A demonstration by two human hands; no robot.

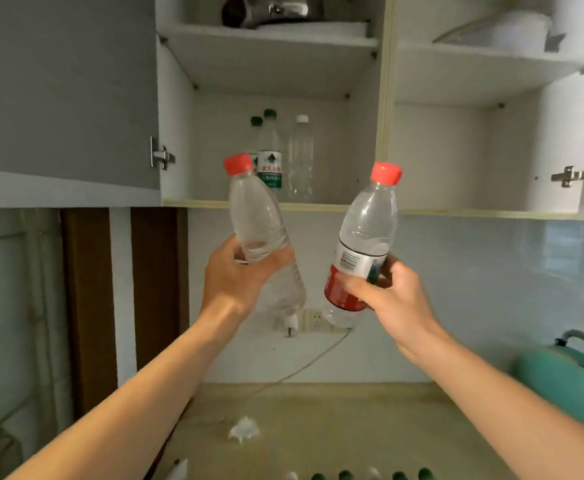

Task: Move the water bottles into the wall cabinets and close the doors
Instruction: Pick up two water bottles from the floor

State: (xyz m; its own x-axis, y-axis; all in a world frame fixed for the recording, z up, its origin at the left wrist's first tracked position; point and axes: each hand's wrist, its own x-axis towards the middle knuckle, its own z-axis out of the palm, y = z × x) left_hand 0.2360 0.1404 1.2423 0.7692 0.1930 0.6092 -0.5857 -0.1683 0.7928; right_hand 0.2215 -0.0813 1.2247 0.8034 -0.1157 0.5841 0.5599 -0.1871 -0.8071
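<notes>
My left hand [238,275] grips a clear, unlabelled bottle with a red cap [255,220], tilted left, just below the left wall cabinet. My right hand [387,296] grips a red-labelled bottle with a red cap [363,244], tilted right, below the post between the two cabinets. Inside the left cabinet's lower shelf [335,204] stand three bottles: two green-capped ones [270,157] and a clear white-capped one [301,161]. The right cabinet's lower shelf [474,211] holds nothing. Both cabinets are open; the grey left door [61,91] is swung wide.
Several more bottle caps [346,475] show along the bottom edge on the beige counter [352,427]. A crumpled white scrap [243,429] lies on the counter. A teal appliance [567,372] sits at the right. A wall socket with a cord [313,320] is behind the hands. Upper shelves hold a pot and white dishes.
</notes>
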